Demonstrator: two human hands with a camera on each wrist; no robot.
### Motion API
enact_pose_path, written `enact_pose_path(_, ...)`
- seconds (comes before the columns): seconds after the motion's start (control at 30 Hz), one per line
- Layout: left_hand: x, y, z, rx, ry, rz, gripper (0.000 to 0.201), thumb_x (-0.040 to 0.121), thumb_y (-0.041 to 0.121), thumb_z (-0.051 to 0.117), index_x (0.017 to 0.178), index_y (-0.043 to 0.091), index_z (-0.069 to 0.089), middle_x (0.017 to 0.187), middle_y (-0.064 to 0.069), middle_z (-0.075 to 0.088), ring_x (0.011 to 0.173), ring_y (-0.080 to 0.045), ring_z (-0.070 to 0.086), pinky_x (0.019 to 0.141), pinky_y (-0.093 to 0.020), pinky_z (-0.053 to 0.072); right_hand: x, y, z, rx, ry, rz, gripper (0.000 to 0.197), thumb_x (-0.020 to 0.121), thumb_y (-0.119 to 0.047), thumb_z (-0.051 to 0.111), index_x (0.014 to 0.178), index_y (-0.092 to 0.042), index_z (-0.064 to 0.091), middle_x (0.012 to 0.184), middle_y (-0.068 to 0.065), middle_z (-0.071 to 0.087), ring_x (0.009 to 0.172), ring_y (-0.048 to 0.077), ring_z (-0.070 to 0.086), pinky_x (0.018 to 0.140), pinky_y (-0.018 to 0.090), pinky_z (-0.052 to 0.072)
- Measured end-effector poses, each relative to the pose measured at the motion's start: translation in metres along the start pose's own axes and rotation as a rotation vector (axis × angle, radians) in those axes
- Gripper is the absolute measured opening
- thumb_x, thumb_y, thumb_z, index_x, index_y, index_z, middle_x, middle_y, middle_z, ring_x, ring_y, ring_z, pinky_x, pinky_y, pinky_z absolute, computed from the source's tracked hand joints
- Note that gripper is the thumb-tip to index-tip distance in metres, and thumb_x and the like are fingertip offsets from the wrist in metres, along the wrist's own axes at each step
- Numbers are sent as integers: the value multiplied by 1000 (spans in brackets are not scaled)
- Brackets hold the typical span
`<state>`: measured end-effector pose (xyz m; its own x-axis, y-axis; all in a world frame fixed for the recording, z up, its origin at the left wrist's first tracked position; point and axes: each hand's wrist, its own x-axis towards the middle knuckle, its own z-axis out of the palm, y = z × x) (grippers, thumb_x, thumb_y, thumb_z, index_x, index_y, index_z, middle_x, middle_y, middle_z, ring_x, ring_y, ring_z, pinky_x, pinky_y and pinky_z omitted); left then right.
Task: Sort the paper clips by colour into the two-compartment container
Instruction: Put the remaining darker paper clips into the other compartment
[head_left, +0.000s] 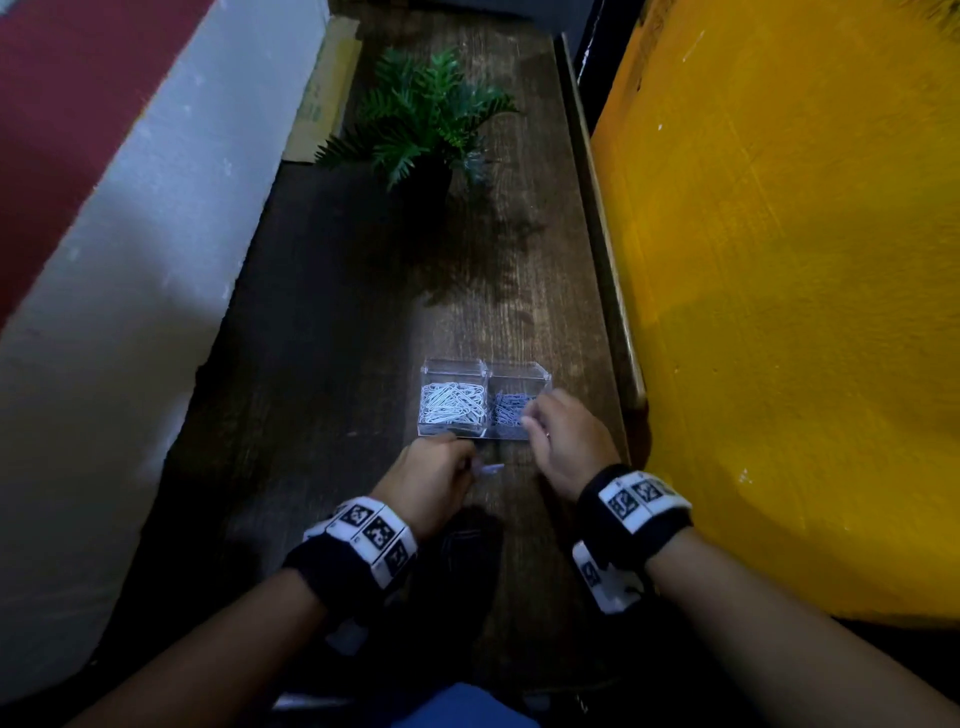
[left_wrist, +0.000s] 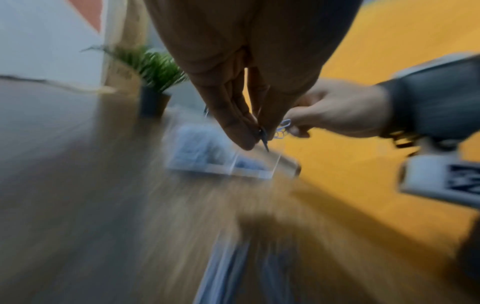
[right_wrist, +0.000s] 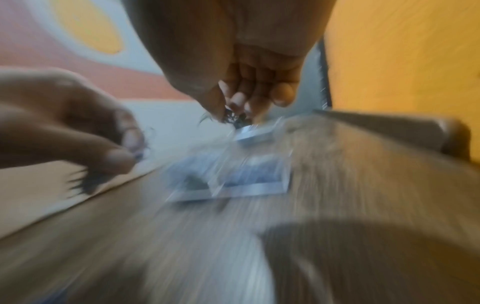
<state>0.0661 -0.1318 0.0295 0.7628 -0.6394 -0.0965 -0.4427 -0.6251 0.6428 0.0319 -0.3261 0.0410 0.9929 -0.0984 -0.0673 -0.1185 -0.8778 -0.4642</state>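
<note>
A clear two-compartment container (head_left: 519, 370) stands on the dark wooden table (head_left: 337, 364). White paper clips (head_left: 452, 402) fill its left compartment and blue paper clips (head_left: 505, 410) lie in the right one. My left hand (head_left: 470, 462) is just in front of the container and pinches a paper clip (head_left: 491, 469) between thumb and finger; that clip (left_wrist: 263, 137) looks dark in the left wrist view. My right hand (head_left: 530, 421) hovers over the right compartment's front corner and holds a few blue clips (left_wrist: 283, 127) in curled fingers. Both wrist views are blurred.
A potted fern (head_left: 431, 119) stands farther back on the table. A yellow wall (head_left: 779, 312) and a raised wooden edge (head_left: 597, 208) close the right side. A white wall (head_left: 130, 312) runs along the left, with cardboard (head_left: 322, 93) at the back.
</note>
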Motion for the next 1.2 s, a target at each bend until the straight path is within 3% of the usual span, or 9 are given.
enact_pose_path(0.13, 27, 19, -6, -4, 56, 26, 9, 83, 14, 60, 82, 19, 67, 81, 0, 65, 74, -20, 59, 68, -31, 48, 28, -1, -11, -150, -94, 122, 16, 94, -29, 51, 88, -19, 62, 88, -4, 55, 80, 14, 55, 71, 27, 44)
enact_pose_path(0.3, 61, 33, -15, 40, 36, -90, 14, 85, 14, 55, 82, 17, 68, 82, -7, 68, 80, -26, 63, 72, -37, 52, 41, -4, -7, -330, -155, 141, 23, 93, -31, 56, 97, -13, 69, 103, 5, 58, 90, 24, 60, 79, 36, 51)
enact_pose_path(0.5, 98, 46, -15, 103, -42, -197, 12, 92, 13, 55, 93, 15, 67, 93, -10, 67, 84, -26, 63, 80, -40, 55, 19, 14, -9, -145, -52, 192, 29, 92, -35, 55, 116, -21, 65, 102, -3, 50, 90, 16, 55, 79, 31, 48)
enact_pose_path(0.6, 109, 50, -11, 232, -131, -157, 13, 90, 7, 55, 97, 8, 66, 95, -15, 66, 88, -31, 64, 80, -42, 55, 2, 22, -9, -83, 33, 209, 28, 90, -36, 56, 115, -25, 65, 94, -8, 42, 81, 11, 48, 70, 24, 38)
enact_pose_path(0.73, 112, 60, -7, 353, -224, -92, 13, 92, 6, 53, 100, 2, 63, 97, -16, 65, 91, -30, 64, 80, -36, 51, -17, 23, -6, -46, 66, 207, 30, 89, -39, 55, 112, -24, 66, 93, -7, 48, 81, 13, 54, 71, 28, 46)
enact_pose_path(0.83, 111, 59, -11, 286, -168, -118, 15, 92, 12, 51, 86, 6, 64, 91, -17, 66, 84, -31, 64, 75, -38, 53, -31, 11, -1, -22, 48, 122, 22, 90, -34, 54, 101, -22, 68, 89, -5, 50, 80, 15, 54, 69, 28, 43)
enact_pose_path(0.93, 93, 44, -27, 190, -74, -138, 22, 90, 18, 47, 77, 15, 64, 83, -11, 68, 77, -30, 64, 74, -39, 55, -47, -3, 20, -16, -111, 14, 24, 90, -30, 51, 105, -19, 67, 94, 0, 55, 86, 21, 56, 76, 34, 48)
enact_pose_path(1.03, 45, 17, -40, 175, -29, -187, 20, 87, 21, 52, 96, 22, 70, 94, -8, 69, 87, -30, 65, 77, -39, 54, -61, -14, 47, -71, -227, -33, 32, 89, -28, 48, 117, -17, 60, 102, 4, 54, 93, 25, 54, 81, 39, 47)
enact_pose_path(1.2, -66, -32, -26, 242, -280, -379, 46, 83, 42, 63, 127, 32, 52, 128, 3, 50, 108, -20, 59, 89, -30, 48, -69, -32, 72, -149, -363, -199, 56, 87, -20, 54, 141, -19, 39, 118, 6, 46, 99, 24, 45, 84, 38, 43)
